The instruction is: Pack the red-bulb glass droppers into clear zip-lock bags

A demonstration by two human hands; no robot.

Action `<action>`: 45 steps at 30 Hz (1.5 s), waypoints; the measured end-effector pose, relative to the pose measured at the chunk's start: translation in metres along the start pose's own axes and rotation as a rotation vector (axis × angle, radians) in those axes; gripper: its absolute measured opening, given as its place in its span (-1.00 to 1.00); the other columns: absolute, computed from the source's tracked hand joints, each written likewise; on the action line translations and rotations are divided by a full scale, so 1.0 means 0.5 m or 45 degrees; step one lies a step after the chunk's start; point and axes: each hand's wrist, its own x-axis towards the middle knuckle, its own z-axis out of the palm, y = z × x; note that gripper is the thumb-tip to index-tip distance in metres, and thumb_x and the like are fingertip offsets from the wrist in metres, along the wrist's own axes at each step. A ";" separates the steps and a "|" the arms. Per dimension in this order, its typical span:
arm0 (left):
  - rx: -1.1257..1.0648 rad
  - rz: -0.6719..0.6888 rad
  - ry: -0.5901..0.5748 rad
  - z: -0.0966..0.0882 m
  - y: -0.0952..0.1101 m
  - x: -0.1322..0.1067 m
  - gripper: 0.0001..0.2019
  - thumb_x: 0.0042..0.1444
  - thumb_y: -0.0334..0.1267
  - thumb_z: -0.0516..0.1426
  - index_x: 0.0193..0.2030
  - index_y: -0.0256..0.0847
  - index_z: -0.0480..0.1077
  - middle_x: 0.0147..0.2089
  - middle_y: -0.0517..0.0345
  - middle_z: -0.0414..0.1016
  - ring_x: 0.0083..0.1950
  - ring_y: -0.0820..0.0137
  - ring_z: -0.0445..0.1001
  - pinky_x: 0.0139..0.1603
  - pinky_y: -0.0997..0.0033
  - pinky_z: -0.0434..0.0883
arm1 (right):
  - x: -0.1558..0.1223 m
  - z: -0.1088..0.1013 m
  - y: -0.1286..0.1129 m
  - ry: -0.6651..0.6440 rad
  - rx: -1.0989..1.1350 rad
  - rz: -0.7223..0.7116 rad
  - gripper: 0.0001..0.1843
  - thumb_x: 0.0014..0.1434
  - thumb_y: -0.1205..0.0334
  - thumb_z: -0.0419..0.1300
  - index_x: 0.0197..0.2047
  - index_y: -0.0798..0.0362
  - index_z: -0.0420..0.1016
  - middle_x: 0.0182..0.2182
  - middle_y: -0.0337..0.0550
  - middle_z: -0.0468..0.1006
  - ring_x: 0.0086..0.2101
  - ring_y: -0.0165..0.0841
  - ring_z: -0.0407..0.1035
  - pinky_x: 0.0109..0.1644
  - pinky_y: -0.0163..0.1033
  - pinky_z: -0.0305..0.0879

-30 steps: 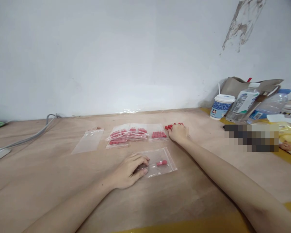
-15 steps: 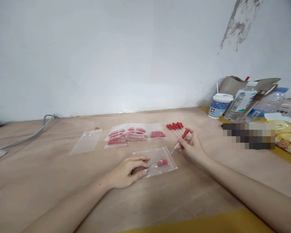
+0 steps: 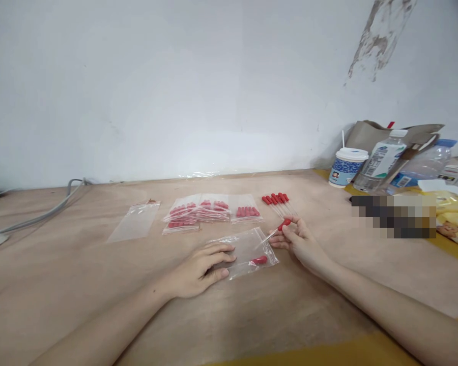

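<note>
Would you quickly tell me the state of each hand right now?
Left hand: open, fingers resting flat on the clear zip bag.
Right hand: closed on a red-bulbed dropper.

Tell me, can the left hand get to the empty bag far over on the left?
Probably yes. The left hand rests on the near bag, and only bare table lies between it and the empty bag. It would have to let go of the near bag first.

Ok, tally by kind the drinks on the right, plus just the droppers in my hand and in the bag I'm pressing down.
Bottles: 2
Cups: 1
Droppers: 2, held dropper in right hand, bagged dropper in bag under left hand
Total: 5
</note>
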 end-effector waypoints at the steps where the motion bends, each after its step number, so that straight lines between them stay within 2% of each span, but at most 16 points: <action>1: 0.010 -0.002 0.000 0.001 0.001 0.000 -0.69 0.23 -0.19 -0.03 0.11 -0.08 0.24 0.19 0.11 0.19 0.20 0.29 0.14 0.18 0.19 0.13 | 0.005 -0.007 0.000 -0.026 -0.031 0.031 -0.55 -0.04 0.01 0.18 -0.18 -0.03 0.05 -0.49 -0.30 0.43 -0.48 -0.38 0.43 -0.33 -0.18 0.37; 3: 0.030 -0.018 -0.004 0.001 0.003 -0.001 -0.64 0.23 -0.19 -0.02 0.17 -0.05 0.16 0.20 0.13 0.18 0.21 0.30 0.13 0.19 0.20 0.12 | 0.016 -0.024 -0.002 -0.126 -0.220 0.048 -0.63 -0.05 0.02 0.19 -0.24 0.01 0.17 -0.43 -0.23 0.46 -0.43 -0.39 0.42 -0.30 -0.19 0.35; 5: 0.041 -0.039 -0.007 0.000 0.006 -0.001 -0.59 0.23 -0.18 -0.02 0.21 -0.04 0.08 0.22 0.15 0.16 0.22 0.31 0.11 0.20 0.20 0.12 | 0.023 -0.040 -0.006 -0.286 -0.515 -0.023 -0.69 -0.04 0.04 0.19 -0.28 0.05 0.30 -0.38 -0.17 0.48 -0.39 -0.38 0.39 -0.28 -0.20 0.33; 9: 0.048 -0.051 -0.010 -0.002 0.008 0.000 -0.54 0.22 -0.16 -0.01 0.25 -0.03 0.01 0.23 0.14 0.13 0.22 0.28 0.10 0.20 0.19 0.12 | 0.028 -0.051 -0.016 -0.552 -0.986 -0.385 -0.78 0.01 0.10 0.17 -0.31 0.05 0.48 -0.32 -0.12 0.49 -0.27 -0.33 0.35 -0.14 -0.16 0.26; 12: 0.056 -0.034 -0.002 -0.002 0.007 0.001 -0.53 0.22 -0.16 -0.01 0.25 -0.03 0.00 0.22 0.12 0.14 0.22 0.26 0.11 0.19 0.17 0.13 | 0.031 -0.040 -0.010 -0.631 -1.012 -0.566 -0.81 0.01 0.13 0.19 -0.33 0.03 0.53 -0.25 -0.11 0.47 -0.21 -0.33 0.33 -0.08 -0.17 0.23; 17: 0.054 -0.015 0.015 0.002 0.004 0.002 -0.52 0.22 -0.16 -0.01 0.26 -0.03 -0.02 0.23 0.11 0.13 0.22 0.27 0.11 0.18 0.15 0.13 | 0.032 -0.009 0.006 -0.557 -0.858 -0.577 -0.81 -0.07 0.09 0.26 -0.47 0.05 0.53 -0.32 -0.14 0.46 -0.29 -0.36 0.35 -0.15 -0.22 0.27; 21: 0.052 -0.008 -0.021 0.004 0.000 0.003 -0.55 0.23 -0.15 -0.02 0.25 -0.01 0.03 0.26 0.15 0.08 0.25 0.27 0.09 0.22 0.13 0.08 | 0.032 -0.007 0.002 -0.693 -0.886 -0.624 -0.81 0.04 0.12 0.15 -0.38 0.02 0.54 -0.20 -0.11 0.46 -0.18 -0.35 0.33 -0.07 -0.21 0.23; 23: 0.046 -0.010 -0.043 0.004 0.000 0.004 -0.58 0.24 -0.16 -0.04 0.23 -0.01 0.06 0.28 0.17 0.04 0.26 0.27 0.06 0.23 0.13 0.05 | 0.046 -0.018 -0.003 -0.575 -0.964 -0.572 -0.80 0.05 0.13 0.13 -0.37 0.04 0.52 -0.26 -0.12 0.50 -0.24 -0.36 0.36 -0.13 -0.22 0.26; 26: 0.034 -0.030 -0.073 0.000 0.002 0.004 -0.61 0.27 -0.20 -0.09 0.23 -0.01 0.06 0.29 0.19 0.00 0.27 0.30 0.03 0.24 0.16 0.04 | 0.089 -0.040 -0.016 -0.140 -1.264 -0.503 -0.83 0.02 0.19 0.12 -0.41 0.09 0.49 -0.44 -0.15 0.52 -0.40 -0.35 0.36 -0.26 -0.24 0.26; 28: 0.030 -0.030 -0.082 -0.002 0.005 0.004 -0.62 0.28 -0.21 -0.11 0.23 -0.01 0.04 0.29 0.20 -0.01 0.28 0.31 0.02 0.24 0.16 0.04 | 0.126 -0.048 -0.026 0.024 -1.509 -0.544 -0.84 0.01 0.26 0.11 -0.40 0.09 0.49 -0.42 -0.13 0.53 -0.38 -0.34 0.36 -0.24 -0.25 0.23; 32: 0.030 -0.009 -0.059 -0.001 0.006 0.003 -0.61 0.26 -0.20 -0.08 0.23 -0.02 0.06 0.28 0.17 0.01 0.27 0.30 0.04 0.24 0.15 0.05 | 0.190 -0.032 -0.037 0.114 -1.800 -0.468 -0.80 0.05 0.26 0.07 -0.28 0.06 0.49 -0.27 -0.09 0.53 -0.25 -0.31 0.37 -0.18 -0.26 0.20; 36: 0.014 -0.006 -0.017 0.003 0.002 0.002 -0.59 0.24 -0.18 -0.04 0.22 -0.02 0.09 0.27 0.14 0.07 0.25 0.27 0.09 0.21 0.13 0.10 | 0.220 0.003 -0.030 0.219 -1.872 -0.313 -0.80 0.07 0.23 0.07 -0.30 0.11 0.47 -0.29 0.06 0.52 -0.22 -0.19 0.37 -0.20 -0.18 0.20; 41: 0.028 -0.005 0.003 0.006 0.000 0.000 -0.59 0.22 -0.18 0.00 0.20 -0.04 0.13 0.25 0.11 0.11 0.25 0.24 0.06 0.21 0.14 0.09 | 0.213 0.027 -0.023 0.193 -1.908 -0.245 -0.79 0.06 0.36 0.05 -0.21 0.20 0.39 -0.28 0.19 0.49 -0.22 -0.16 0.38 -0.18 -0.18 0.19; 45: 0.052 -0.023 0.032 0.007 0.000 -0.002 -0.62 0.21 -0.16 0.00 0.17 -0.06 0.20 0.24 0.06 0.09 0.25 0.22 0.06 0.19 0.16 0.13 | 0.174 0.011 -0.040 0.101 -1.825 -0.336 -0.66 0.07 0.36 -0.01 -0.06 0.28 0.24 -0.26 0.20 0.45 -0.25 -0.14 0.36 -0.19 -0.14 0.21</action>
